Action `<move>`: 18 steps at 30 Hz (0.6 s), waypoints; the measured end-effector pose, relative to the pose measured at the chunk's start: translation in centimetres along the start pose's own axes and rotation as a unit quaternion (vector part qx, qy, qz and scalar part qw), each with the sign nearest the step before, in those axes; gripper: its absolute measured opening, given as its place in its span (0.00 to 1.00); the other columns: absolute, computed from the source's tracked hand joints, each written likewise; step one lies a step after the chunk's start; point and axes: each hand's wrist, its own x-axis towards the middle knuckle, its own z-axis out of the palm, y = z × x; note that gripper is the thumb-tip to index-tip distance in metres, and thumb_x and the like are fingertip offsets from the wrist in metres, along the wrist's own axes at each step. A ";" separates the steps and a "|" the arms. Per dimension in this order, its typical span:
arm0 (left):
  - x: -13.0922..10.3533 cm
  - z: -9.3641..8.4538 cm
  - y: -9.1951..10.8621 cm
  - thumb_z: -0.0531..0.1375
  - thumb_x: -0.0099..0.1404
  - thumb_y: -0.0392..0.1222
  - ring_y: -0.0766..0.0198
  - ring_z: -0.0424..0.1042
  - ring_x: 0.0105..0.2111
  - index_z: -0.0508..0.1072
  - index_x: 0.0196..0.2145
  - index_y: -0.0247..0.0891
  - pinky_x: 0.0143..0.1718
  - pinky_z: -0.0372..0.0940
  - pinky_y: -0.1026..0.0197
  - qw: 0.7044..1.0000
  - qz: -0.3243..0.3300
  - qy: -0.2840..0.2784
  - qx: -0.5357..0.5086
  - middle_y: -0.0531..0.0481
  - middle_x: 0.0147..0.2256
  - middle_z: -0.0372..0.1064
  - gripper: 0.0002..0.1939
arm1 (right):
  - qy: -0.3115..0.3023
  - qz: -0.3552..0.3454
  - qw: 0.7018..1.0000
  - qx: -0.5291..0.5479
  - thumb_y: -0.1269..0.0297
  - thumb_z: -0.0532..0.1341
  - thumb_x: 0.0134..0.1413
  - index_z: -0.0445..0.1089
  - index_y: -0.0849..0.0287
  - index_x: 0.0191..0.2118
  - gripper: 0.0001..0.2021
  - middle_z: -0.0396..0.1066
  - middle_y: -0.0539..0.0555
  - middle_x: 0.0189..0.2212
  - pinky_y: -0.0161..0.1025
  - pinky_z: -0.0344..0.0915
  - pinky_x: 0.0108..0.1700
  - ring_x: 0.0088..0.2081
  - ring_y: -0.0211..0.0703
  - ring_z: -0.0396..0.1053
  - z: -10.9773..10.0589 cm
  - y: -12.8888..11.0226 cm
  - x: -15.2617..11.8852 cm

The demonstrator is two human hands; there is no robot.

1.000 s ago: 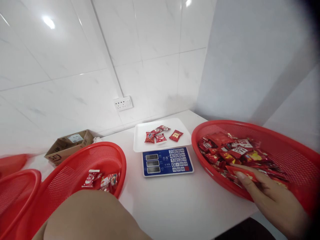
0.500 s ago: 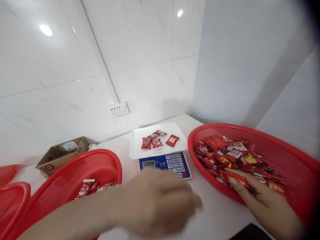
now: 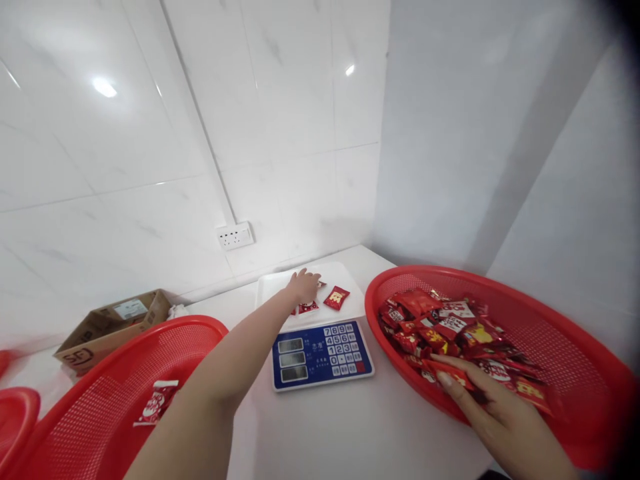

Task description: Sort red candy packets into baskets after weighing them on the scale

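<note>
My left hand (image 3: 303, 285) is over the white weighing tray (image 3: 346, 272), its fingers somewhat spread and partly covering small red candy packets there. One red packet (image 3: 337, 297) with a cream print lies uncovered to the right of that hand; another packet (image 3: 309, 307) shows just below it. In front of the tray is the scale's blue keypad panel (image 3: 320, 355). My right hand (image 3: 493, 407) is inside the large red basket (image 3: 560, 327), thumb and fingers closed on a red packet (image 3: 453, 375). Many mixed red packets (image 3: 450, 325) are heaped around it.
A second red basket (image 3: 107, 373) at left has a few red-and-white packets (image 3: 157, 402), partly behind my left forearm. Another red basket (image 3: 20, 427) is at the far left edge. An open cardboard box (image 3: 113, 327) sits behind, near the tiled wall with a socket (image 3: 235, 236).
My left hand has moved from in front of the scale up and away onto the tray, uncovering the panel. My right hand stays in the basket with its packet. The view has shifted slightly.
</note>
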 end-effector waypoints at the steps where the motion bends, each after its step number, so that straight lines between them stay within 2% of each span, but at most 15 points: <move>1: 0.6 0.0 -0.1 0.53 0.63 0.45 0.53 0.57 0.52 0.64 0.47 0.36 0.52 0.51 0.41 1.000 -0.001 -0.004 -0.001 0.43 0.50 0.61 0.17 | -0.016 0.009 1.000 -0.002 0.47 0.55 0.46 0.71 0.50 0.39 0.19 0.76 0.51 0.35 0.40 0.71 0.32 0.36 0.50 0.73 0.0 0.1 0.0; 3: 1.3 0.0 -0.1 0.55 0.62 0.43 0.57 0.63 0.47 0.68 0.42 0.36 0.50 0.56 0.45 1.000 0.001 -0.003 -0.012 0.46 0.46 0.65 0.13 | -0.051 0.024 0.998 -0.008 0.46 0.53 0.47 0.70 0.51 0.40 0.20 0.75 0.52 0.38 0.43 0.71 0.36 0.40 0.51 0.72 0.0 0.3 0.0; 6: 1.6 -0.7 0.0 0.54 0.62 0.43 0.60 0.66 0.42 0.69 0.39 0.35 0.45 0.61 0.49 0.998 0.000 0.037 -0.051 0.47 0.42 0.67 0.11 | -0.059 0.030 0.998 -0.004 0.45 0.53 0.46 0.70 0.51 0.41 0.21 0.75 0.52 0.40 0.45 0.69 0.42 0.42 0.52 0.71 0.1 0.6 0.1; 10: 1.4 -2.8 0.7 0.50 0.64 0.44 0.64 0.69 0.35 0.67 0.39 0.34 0.38 0.65 0.54 0.984 -0.008 0.115 -0.137 0.48 0.36 0.68 0.12 | -0.063 0.046 0.997 0.012 0.44 0.54 0.44 0.70 0.50 0.41 0.21 0.75 0.52 0.39 0.47 0.68 0.41 0.41 0.53 0.71 0.3 0.5 0.2; 12: 1.0 -3.9 1.7 0.46 0.67 0.41 0.67 0.69 0.30 0.66 0.40 0.34 0.33 0.66 0.59 0.973 -0.001 0.133 -0.189 0.49 0.33 0.68 0.13 | -0.053 0.065 0.996 0.031 0.44 0.55 0.43 0.70 0.50 0.40 0.21 0.75 0.53 0.38 0.49 0.68 0.42 0.41 0.54 0.71 0.1 0.0 0.2; 15: -0.1 -4.5 4.4 0.41 0.66 0.36 0.69 0.68 0.26 0.64 0.39 0.34 0.26 0.65 0.66 0.958 0.032 0.128 -0.256 0.51 0.28 0.66 0.14 | 0.009 0.113 0.987 0.118 0.44 0.55 0.43 0.69 0.52 0.41 0.22 0.75 0.54 0.33 0.48 0.68 0.40 0.36 0.51 0.72 -0.3 -0.9 0.0; 18: -2.0 -3.7 8.4 0.43 0.65 0.39 0.69 0.67 0.24 0.66 0.37 0.37 0.26 0.65 0.65 0.949 0.096 0.092 -0.285 0.52 0.25 0.66 0.14 | 0.118 0.172 0.947 0.243 0.45 0.55 0.46 0.67 0.53 0.45 0.23 0.73 0.52 0.25 0.42 0.69 0.31 0.26 0.44 0.70 -0.6 -1.1 -0.1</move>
